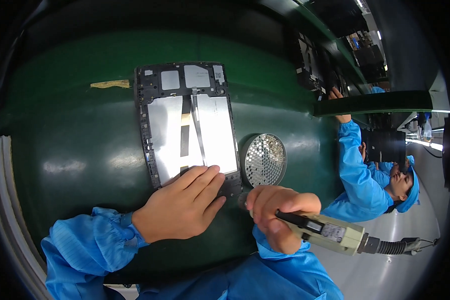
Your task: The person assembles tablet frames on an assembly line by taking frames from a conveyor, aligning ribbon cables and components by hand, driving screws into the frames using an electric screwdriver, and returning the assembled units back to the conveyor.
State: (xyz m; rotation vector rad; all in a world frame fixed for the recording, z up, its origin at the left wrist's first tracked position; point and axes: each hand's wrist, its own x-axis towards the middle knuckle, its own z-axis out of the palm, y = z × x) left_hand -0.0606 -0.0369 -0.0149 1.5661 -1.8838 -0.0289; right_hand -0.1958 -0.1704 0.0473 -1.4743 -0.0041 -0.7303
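A black tablet housing with silver metal panels (216,130) lies on the green worktop, a thin flat cable running down its middle. My left hand (181,206) rests flat on its lower end, fingers stretched out and holding nothing. My right hand (280,215) is wrapped round a pale electric screwdriver (337,235) with a black lever and a coiled cord at its rear end. The driver's tip is near the housing's lower right corner, mostly hidden by my fingers; contact cannot be made out. Just beyond my right hand stands a round dish (244,169) with a perforated plate and small screws.
A strip of yellowish tape (110,84) is on the worktop left of the housing. At the right, a co-worker in a blue sleeve (354,160) reaches toward more black housings (310,65). A green rail (375,103) juts across there. White ridged edging (7,190) borders the left side.
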